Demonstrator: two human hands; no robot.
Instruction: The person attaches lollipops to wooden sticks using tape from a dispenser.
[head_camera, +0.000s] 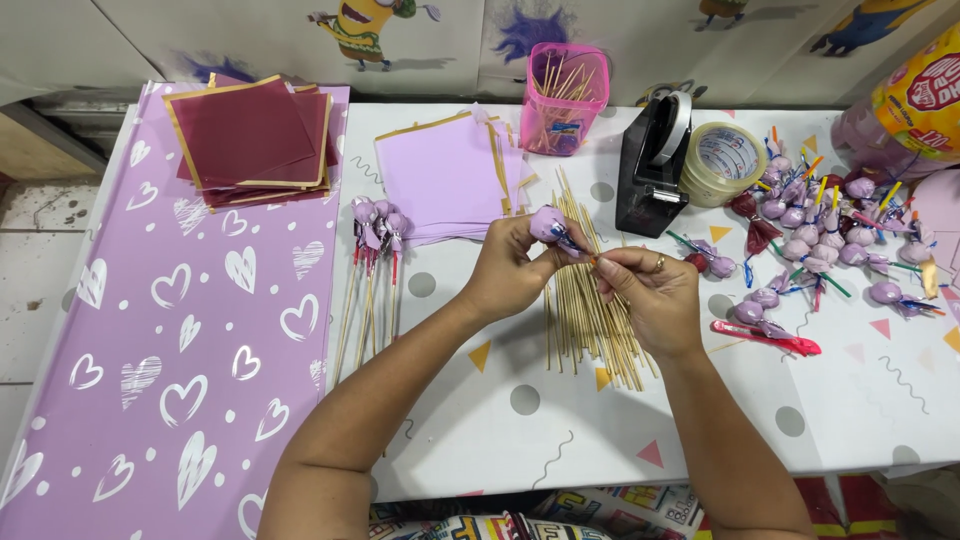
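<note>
Hands meet over the middle of the table (500, 400) in the head view. The left hand (510, 265) is closed around a lilac wrapped sweet (547, 222), thumb and fingers pinching it just above the loose heap of bare wooden sticks (585, 300). The right hand (650, 295), a ring on one finger, is pinched narrow on the sweet's thin stem right beside the left thumb, so both hands touch the same piece.

Around them: to the left lies a bunch of finished sweets on sticks (375, 225), perhaps five or six heads, hard to count exactly. Behind the hands sits a stack of lilac paper squares (445, 175), and farther left a stack of dark red squares (250, 135) rests on a wide lilac sheet with white hearts (180, 350). One pink cup of sticks (563, 100) stands at the back. One black tape dispenser (650, 165) stands just right of the sticks, with one roll of clear tape (722, 162) touching it. One red cutter (768, 338) lies near the right wrist. Farther right spreads a pile of wrapped sweets (830, 235), well over a dozen, too crowded to count. A yellow bag (920, 95) shows at the right edge.
</note>
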